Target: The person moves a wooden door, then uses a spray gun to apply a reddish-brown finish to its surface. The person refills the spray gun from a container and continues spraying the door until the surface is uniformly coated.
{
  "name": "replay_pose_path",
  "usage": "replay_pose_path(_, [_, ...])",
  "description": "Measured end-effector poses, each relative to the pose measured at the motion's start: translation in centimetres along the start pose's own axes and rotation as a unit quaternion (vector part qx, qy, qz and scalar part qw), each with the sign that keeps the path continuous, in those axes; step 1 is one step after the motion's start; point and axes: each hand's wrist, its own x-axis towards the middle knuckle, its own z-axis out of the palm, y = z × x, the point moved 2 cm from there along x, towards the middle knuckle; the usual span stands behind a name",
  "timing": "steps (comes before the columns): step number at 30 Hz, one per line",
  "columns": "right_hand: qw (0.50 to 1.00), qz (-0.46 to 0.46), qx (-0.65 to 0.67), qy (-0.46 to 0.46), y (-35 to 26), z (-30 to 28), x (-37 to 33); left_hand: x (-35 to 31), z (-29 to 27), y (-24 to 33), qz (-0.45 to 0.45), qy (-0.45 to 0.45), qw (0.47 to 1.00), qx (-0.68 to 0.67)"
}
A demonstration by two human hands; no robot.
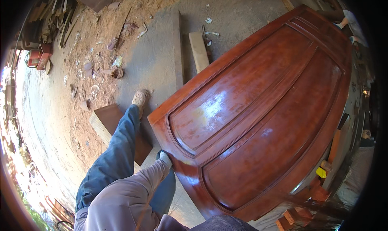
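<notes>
A large reddish-brown varnished wooden door [258, 106] with raised mouldings and two long panels slants across the view, glossy where light strikes it. At its near left edge is my left hand [165, 159], at the end of a grey sleeve. The hand is closed on the door's edge, and its fingers are mostly hidden there. My right hand does not show; a dark patch of cloth lies at the bottom edge.
My shod foot [140, 98] is beside a wooden block [109, 120]. Planks [199, 51] lie by the door's far left side. Wood scraps [44, 19] are piled far left. Another person [356, 27] is at the door's far end. Reddish blocks [293, 218] lie near right.
</notes>
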Motion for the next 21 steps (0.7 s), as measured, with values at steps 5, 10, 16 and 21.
replay_pose_path(5, [0.999, -0.036, -0.025, 0.012, -2.1, -3.5, 3.3, 0.9, 3.9, 3.0, 0.062, -0.039, 0.986, 0.15])
replay_pose_path(10, [0.997, -0.055, -0.06, 0.011, -4.2, -5.8, 5.4, 3.5, 8.0, 3.8, 0.098, -0.038, 0.961, 0.257])
replay_pose_path(16, [0.992, -0.048, -0.107, 0.037, -7.9, -7.1, 2.1, 5.7, 9.6, 2.5, 0.103, -0.032, 0.962, 0.25])
replay_pose_path(21, [0.988, -0.036, -0.12, 0.09, -10.2, -7.6, -6.0, 1.1, 4.3, 1.4, 0.074, -0.028, 0.972, 0.222])
